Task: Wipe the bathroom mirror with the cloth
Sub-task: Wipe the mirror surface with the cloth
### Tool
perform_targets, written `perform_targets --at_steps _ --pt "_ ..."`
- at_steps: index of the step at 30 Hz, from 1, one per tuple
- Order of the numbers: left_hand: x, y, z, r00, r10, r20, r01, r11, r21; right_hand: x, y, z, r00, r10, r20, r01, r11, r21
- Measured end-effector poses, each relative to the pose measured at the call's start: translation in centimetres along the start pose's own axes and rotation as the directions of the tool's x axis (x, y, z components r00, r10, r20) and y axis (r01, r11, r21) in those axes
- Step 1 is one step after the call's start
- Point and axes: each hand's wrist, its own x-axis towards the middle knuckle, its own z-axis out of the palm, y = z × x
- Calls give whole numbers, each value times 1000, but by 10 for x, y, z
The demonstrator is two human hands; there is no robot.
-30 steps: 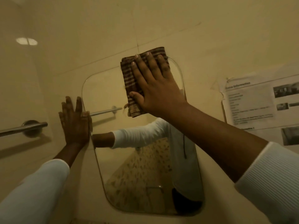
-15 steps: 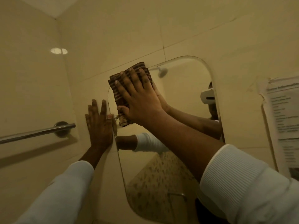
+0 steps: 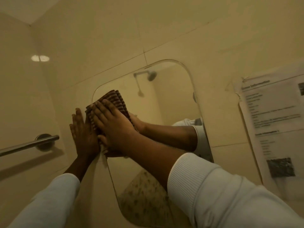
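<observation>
A rounded-corner mirror [image 3: 166,99] hangs on the cream tiled wall. My right hand [image 3: 113,124] presses a folded brown striped cloth [image 3: 115,100] flat against the mirror's upper left part, near its left edge. The cloth's top sticks out above my fingers. My left hand [image 3: 83,134] lies flat on the wall just left of the mirror's edge, fingers up and apart, touching my right hand's side. The mirror reflects my arm, a white sleeve and a shower head.
A metal grab bar [image 3: 29,144] is fixed to the wall at the left. A printed paper notice [image 3: 273,122] is taped to the wall right of the mirror. A speckled floor shows in the mirror's lower part.
My right hand has slid the cloth leftward across the mirror's top, from the right side to the left edge beside my left hand. The view has tilted upward.
</observation>
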Motion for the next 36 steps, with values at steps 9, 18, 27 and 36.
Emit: perform_targets --at_steps 9,18,27,36 --pt "1 1 -2 1000 -7 -30 6 1000 -31 -7 57 -12 985 159 -64 -154 985 77" --pt "0 5 -5 1000 1 -31 -3 999 -47 -54 115 -15 936 328 -131 -313 942 121" --pt "0 2 -2 1000 8 -30 -9 1000 -22 -112 121 -3 869 457 -187 -428 886 178" --pt "0 4 -3 1000 6 -25 -6 1000 -6 -172 101 16 825 532 -191 -486 840 240"
